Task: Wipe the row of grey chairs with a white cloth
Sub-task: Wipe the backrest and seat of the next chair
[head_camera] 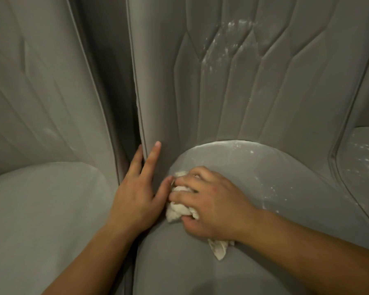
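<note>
White cloth (pixel 180 206), crumpled into a wad, lay under the right hand (pixel 209 201), whose fingers curled round it and pressed it onto the grey chair seat (pixel 232 158). The wad bulged out at the hand's 9 o'clock; a frayed corner trailed out at 5 o'clock, below the wrist. Left hand (pixel 136 192), fingers straight and apart, rested on the seam beside the neighbouring chair (pixel 41 199), thumb tip just beside the cloth. White specks (pixel 228 43) dotted the quilted backrest (pixel 275 92) at 12 o'clock.
</note>
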